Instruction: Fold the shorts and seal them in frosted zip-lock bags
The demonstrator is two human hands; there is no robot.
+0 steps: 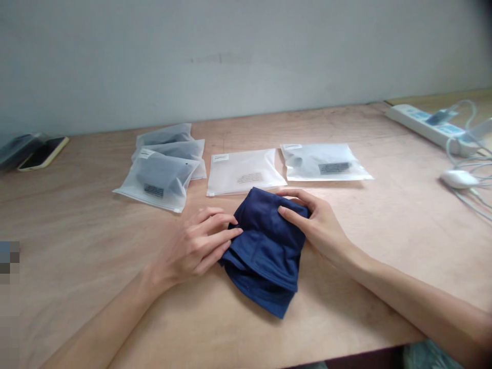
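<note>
A folded navy-blue piece of clothing (265, 241) is held over the wooden table; folded as it is, its exact kind cannot be made out. My right hand (313, 220) grips its upper right corner, thumb on top and fingers behind. On the opposite side, my left hand (203, 241) has its curled fingertips at the left edge of the fabric, with the thumb hidden. Loose layers hang at the lower end. Just beyond the cloth lies a flat, frosted zip bag (246, 166) with a label and printed text.
Several filled frosted bags (157, 177) overlap at the back left. Another filled bag (323, 163) lies right of centre. A phone (44, 154) rests at far left. A power strip (430, 128), a white charger (459, 178) and cables occupy the right. A wall (246, 61) stands behind the table (96, 241).
</note>
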